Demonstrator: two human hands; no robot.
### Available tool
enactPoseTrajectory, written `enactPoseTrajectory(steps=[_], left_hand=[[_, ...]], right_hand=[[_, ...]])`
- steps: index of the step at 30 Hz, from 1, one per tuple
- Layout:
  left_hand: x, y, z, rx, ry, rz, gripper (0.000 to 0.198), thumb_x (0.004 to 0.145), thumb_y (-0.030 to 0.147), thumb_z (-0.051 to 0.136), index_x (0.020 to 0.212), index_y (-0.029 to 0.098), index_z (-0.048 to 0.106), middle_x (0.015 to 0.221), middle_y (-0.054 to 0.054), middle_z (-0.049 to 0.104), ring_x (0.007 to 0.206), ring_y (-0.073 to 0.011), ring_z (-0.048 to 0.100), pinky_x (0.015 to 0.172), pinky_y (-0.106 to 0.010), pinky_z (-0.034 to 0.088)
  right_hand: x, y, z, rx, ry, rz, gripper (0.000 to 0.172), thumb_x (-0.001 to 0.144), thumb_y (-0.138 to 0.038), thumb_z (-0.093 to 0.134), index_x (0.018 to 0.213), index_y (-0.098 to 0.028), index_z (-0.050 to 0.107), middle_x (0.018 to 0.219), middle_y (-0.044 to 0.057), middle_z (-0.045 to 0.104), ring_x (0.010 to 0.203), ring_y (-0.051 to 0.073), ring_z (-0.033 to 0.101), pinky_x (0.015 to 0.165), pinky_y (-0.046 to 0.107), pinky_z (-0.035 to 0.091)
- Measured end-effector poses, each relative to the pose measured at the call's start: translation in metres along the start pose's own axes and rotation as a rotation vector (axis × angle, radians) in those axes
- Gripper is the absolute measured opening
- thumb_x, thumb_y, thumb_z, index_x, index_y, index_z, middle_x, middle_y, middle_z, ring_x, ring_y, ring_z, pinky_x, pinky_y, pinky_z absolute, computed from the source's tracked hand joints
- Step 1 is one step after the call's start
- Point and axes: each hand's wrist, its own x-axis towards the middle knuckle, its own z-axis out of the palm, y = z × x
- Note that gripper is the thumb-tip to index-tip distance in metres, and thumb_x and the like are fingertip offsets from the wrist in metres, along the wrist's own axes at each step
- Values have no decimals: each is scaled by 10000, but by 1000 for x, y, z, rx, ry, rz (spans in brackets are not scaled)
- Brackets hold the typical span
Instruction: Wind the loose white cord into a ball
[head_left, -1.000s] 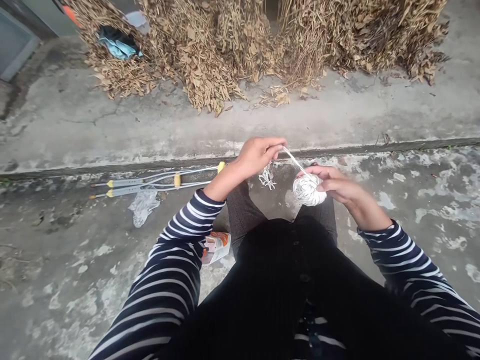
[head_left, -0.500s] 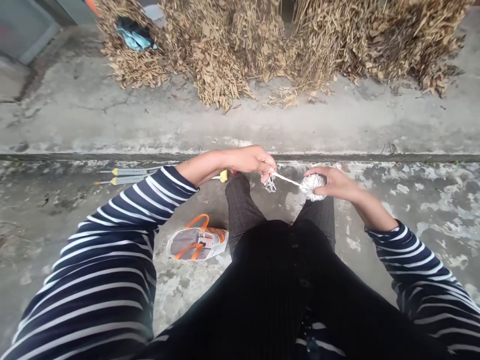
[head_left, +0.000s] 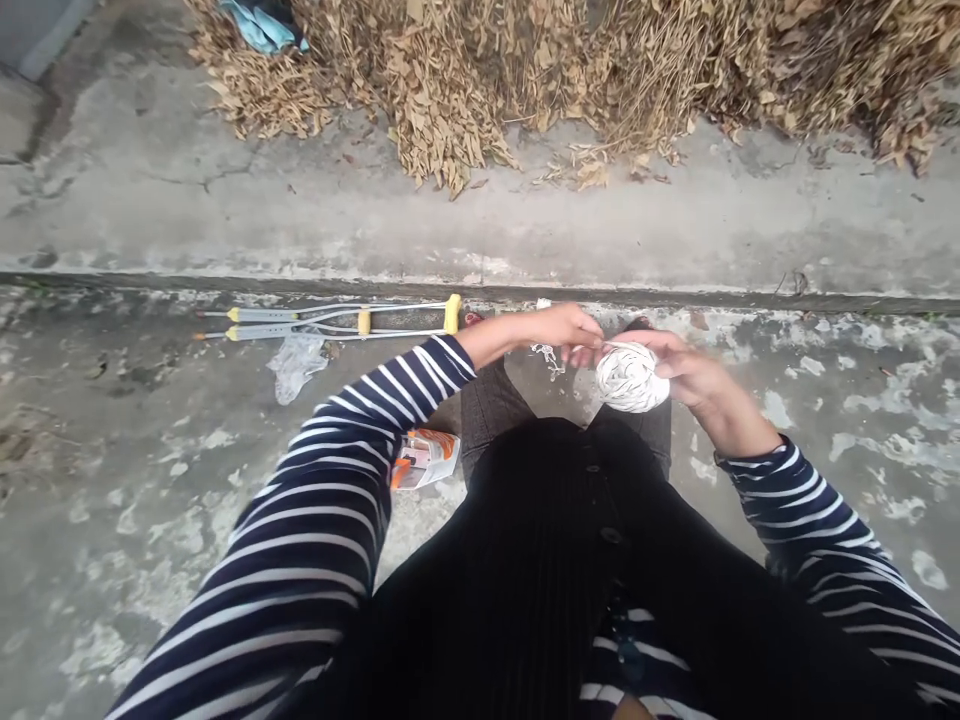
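A round ball of white cord (head_left: 631,380) is gripped at its right side by my right hand (head_left: 686,372). My left hand (head_left: 574,332) pinches the cord's strand right at the ball's upper left edge. Below and left of my left fingers hangs a thin, tangled white length (head_left: 551,358); behind it, a small white piece (head_left: 543,304) shows near the ground. Both hands are above my knees, almost touching. Some of the right fingers are hidden behind the ball.
A pair of crutches (head_left: 352,318) lies on the concrete at the left, beside a clear plastic bag (head_left: 296,365). A white and orange bag (head_left: 439,460) stands by my leg, partly behind my left arm. Dried plants (head_left: 442,110) heap along the raised ledge (head_left: 337,225).
My left hand has moved right, up to the ball, and the taut strand between the hands has shortened. The ball has turned its coiled face to view. The camera has tilted downward.
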Motion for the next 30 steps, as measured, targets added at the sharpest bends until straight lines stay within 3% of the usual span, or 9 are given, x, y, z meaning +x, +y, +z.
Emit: enactPoseTrajectory(steps=[4, 7, 10, 13, 16, 20, 23, 26, 30], left_hand=[[24, -13, 37, -181, 190, 142, 173, 915, 262, 730, 966, 106, 784, 843, -86, 774, 613, -90, 671, 575, -206, 524], [24, -25, 63, -178, 309, 236, 245, 960, 213, 649, 1159, 113, 750, 909, -88, 782, 670, -99, 690, 631, -221, 554], [9, -39, 85, 42, 470, 282, 386, 995, 235, 610, 1371, 165, 656, 855, -43, 774, 710, -112, 693, 713, -235, 549], [-13, -45, 94, 390, 563, 288, 379, 967, 322, 689, 1325, 200, 699, 847, -32, 773, 765, -140, 709, 757, -243, 518], [-31, -42, 90, 488, 521, 300, 240, 995, 357, 640, 1066, 176, 780, 778, -34, 750, 724, -134, 700, 721, -228, 498], [-49, -29, 69, 187, 356, 267, 368, 1034, 398, 515, 914, 136, 744, 925, -75, 778, 677, -97, 677, 618, -194, 509], [-51, -16, 46, 44, 356, 215, 339, 986, 395, 594, 870, 108, 731, 1013, -116, 786, 727, -102, 697, 646, -201, 549], [-40, -4, 24, 98, 432, 195, 258, 958, 314, 653, 827, 105, 728, 819, -78, 763, 681, -82, 672, 681, -193, 544], [-26, 9, 6, 143, 422, 164, 179, 975, 256, 639, 937, 113, 740, 648, -28, 688, 507, -52, 566, 578, -192, 475]], right_hand=[[-12, -8, -9, -19, 141, -40, 517, 586, -282, 776, 1098, -207, 763, 1072, 58, 720, 924, 194, 674, 833, 314, 557], [-28, -9, -20, -56, 249, -9, 562, 579, -302, 760, 1129, -189, 750, 1144, 84, 713, 997, 240, 677, 874, 355, 571], [-40, 1, -23, -20, 262, 86, 611, 580, -354, 719, 1158, -154, 717, 1180, 123, 707, 1082, 297, 681, 927, 413, 580], [-41, 14, -14, 83, 253, 124, 665, 574, -405, 681, 1181, -133, 691, 1196, 150, 700, 1181, 332, 658, 980, 451, 578], [-37, 22, -4, 156, 224, 115, 712, 555, -438, 684, 1201, -140, 688, 1219, 159, 693, 1233, 340, 637, 1011, 460, 573], [-35, 26, -3, 116, 142, 118, 610, 569, -421, 739, 1119, -158, 725, 1189, 139, 707, 1143, 306, 681, 950, 410, 592], [-30, 26, -6, 67, -10, 143, 565, 589, -352, 776, 1106, -127, 741, 1152, 141, 716, 1014, 255, 712, 892, 353, 595], [-18, 22, -4, 15, -73, 163, 580, 613, -308, 791, 1164, -133, 739, 1132, 126, 724, 984, 229, 710, 868, 328, 594], [-8, 11, 3, -14, -25, 134, 569, 613, -281, 809, 1164, -157, 744, 1109, 99, 729, 955, 207, 702, 838, 313, 593]])
